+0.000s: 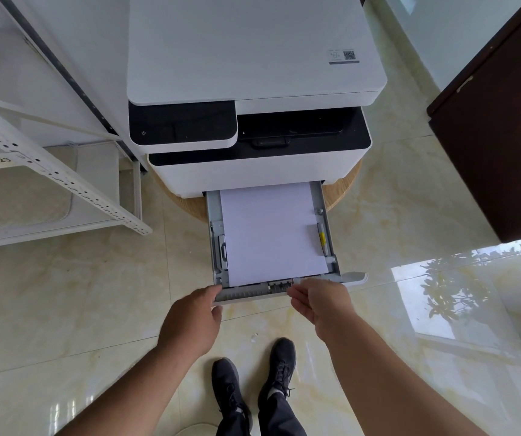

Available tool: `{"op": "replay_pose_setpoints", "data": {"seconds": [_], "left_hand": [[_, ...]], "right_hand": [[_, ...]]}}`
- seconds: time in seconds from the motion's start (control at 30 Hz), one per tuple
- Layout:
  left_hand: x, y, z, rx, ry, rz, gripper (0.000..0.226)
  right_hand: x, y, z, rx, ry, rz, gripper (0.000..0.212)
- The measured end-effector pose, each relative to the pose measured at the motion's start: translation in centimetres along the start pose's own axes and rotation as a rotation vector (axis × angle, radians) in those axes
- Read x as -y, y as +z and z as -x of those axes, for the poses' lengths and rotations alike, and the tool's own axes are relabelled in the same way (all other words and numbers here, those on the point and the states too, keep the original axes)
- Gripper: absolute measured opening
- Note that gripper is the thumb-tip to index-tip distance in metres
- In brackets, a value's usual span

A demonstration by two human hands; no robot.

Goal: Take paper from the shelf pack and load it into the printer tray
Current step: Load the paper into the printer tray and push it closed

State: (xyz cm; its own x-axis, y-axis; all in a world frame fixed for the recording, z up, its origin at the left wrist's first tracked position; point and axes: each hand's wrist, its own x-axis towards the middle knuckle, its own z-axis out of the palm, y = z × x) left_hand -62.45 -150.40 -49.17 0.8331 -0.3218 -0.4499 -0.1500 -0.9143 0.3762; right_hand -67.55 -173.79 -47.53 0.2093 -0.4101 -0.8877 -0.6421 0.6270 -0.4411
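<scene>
Glossy cream floor [64,303] fills the frame; a white shelf [48,171] stands at the upper left and a dark cabinet [498,146] at the upper right. The printer [252,89] sits at upper centre on a round wooden stand [344,190], whose rim shows beneath it. The tray [328,228] is drawn out toward the lower centre, its inner end under the printer body. A stack of white paper [271,234] lies flat in the tray between the grey side guides, slightly askew, its near edge just beside the rear length guide.

The left hand [190,322] rests against the tray's front left corner, fingers [215,294] curled loosely at the front lip; whether they grip it or only touch it cannot be told. The right hand [319,300] hovers at the tray's front right, fingers [296,294] partly bent and near the length guide, with nothing visibly held. Two dark shoes [252,372] stand at the bottom centre.

Progress, as judged: the paper is already loaded, so fetching from the shelf pack appears done; no pack is visible. What seems left is to square the stack, set the guides against it, and push the tray closed. A skewed stack could misfeed if the guides are left slack.
</scene>
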Motion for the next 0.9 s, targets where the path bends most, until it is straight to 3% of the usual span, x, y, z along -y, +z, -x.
{"op": "replay_pose_setpoints", "data": {"seconds": [0.07,0.2,0.27,0.33,0.73,0.9], "left_hand": [[-0.3,0.1,-0.1,-0.061,0.078,-0.072,0.043],[-2.3,1.6,-1.1,-0.176,0.335,-0.186,0.038],[-3.8,2.6,-1.9,-0.173,0.436,-0.208,0.042],[-4.7,3.5,-2.5,-0.152,0.478,-0.242,0.048],[-4.8,5.2,-3.6,-0.141,0.467,-0.286,0.054],[-4.9,5.4,-3.7,-0.109,0.462,-0.301,0.05]], "right_hand": [[-0.3,-0.7,0.1,-0.05,-0.221,0.265,0.016],[-1.2,-1.3,-0.3,-0.086,-0.822,1.102,0.037],[-1.6,-1.1,-0.8,-0.024,-1.025,1.301,0.042],[-2.0,-0.9,-1.6,-0.007,-1.108,1.445,0.044],[-4.2,-0.7,-3.4,-0.14,-1.313,1.482,0.01],[-4.5,-0.6,-3.4,-0.143,-1.337,1.495,0.009]]}}
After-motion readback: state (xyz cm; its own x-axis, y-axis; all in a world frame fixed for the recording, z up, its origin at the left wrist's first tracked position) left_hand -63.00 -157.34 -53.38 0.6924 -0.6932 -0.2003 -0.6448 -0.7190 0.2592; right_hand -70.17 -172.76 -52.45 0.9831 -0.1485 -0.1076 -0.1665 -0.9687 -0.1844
